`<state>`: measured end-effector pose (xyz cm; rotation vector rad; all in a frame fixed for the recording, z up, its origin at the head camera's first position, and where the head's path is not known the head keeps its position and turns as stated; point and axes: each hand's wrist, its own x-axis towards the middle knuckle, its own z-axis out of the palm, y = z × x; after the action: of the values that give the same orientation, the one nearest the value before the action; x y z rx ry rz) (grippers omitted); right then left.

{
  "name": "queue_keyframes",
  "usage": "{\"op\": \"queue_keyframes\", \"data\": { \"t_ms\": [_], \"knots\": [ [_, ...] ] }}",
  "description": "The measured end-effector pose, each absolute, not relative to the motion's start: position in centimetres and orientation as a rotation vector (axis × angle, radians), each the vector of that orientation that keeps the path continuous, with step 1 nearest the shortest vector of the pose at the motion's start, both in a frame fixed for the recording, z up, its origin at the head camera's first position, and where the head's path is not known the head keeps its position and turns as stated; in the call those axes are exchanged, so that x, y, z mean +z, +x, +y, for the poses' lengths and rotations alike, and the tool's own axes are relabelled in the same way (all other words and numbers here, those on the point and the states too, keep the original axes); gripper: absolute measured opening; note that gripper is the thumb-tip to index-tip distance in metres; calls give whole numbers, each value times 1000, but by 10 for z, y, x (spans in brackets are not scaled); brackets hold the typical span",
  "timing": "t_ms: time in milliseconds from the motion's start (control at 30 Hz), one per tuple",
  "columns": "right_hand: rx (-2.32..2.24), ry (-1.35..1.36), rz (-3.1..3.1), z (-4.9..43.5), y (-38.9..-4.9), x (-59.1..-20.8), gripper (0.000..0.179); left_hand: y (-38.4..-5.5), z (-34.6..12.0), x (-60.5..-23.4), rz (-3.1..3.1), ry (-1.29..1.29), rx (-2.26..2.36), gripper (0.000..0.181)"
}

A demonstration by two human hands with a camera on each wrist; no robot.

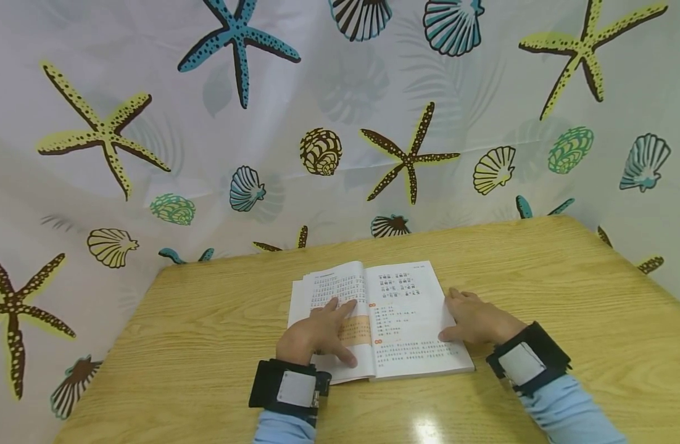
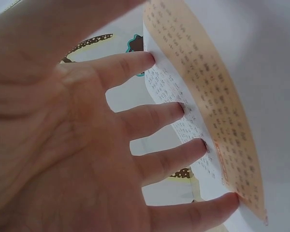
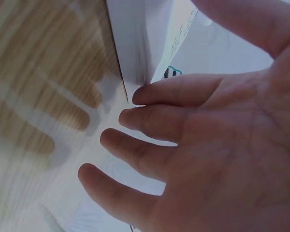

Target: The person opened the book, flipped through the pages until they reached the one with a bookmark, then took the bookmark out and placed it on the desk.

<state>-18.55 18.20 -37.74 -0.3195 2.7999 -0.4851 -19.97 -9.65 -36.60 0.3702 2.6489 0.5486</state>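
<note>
Both hands lie flat with fingers spread on the open book (image 1: pixel 392 320), which sits between them on the wooden table (image 1: pixel 568 290). Left hand (image 1: pixel 316 335) presses the left page; right hand (image 1: pixel 476 319) rests at the right page's edge.

A paperback book (image 1: pixel 395 320) lies open and flat near the middle of the wooden tabletop (image 1: pixel 568 290), its white pages printed with dense text and an orange block on the left page.
</note>
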Motion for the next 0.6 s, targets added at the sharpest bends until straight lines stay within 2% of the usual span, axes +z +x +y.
{"op": "queue_keyframes", "data": {
  "t_ms": [400, 600],
  "knots": [
    [-280, -432, 2945, 173, -179, -376, 70, -200, -97, -366, 2631, 369, 586, 104],
    [-429, -537, 3032, 177, -182, -375, 53, -200, -98, -367, 2635, 363, 579, 104]
  ]
}}
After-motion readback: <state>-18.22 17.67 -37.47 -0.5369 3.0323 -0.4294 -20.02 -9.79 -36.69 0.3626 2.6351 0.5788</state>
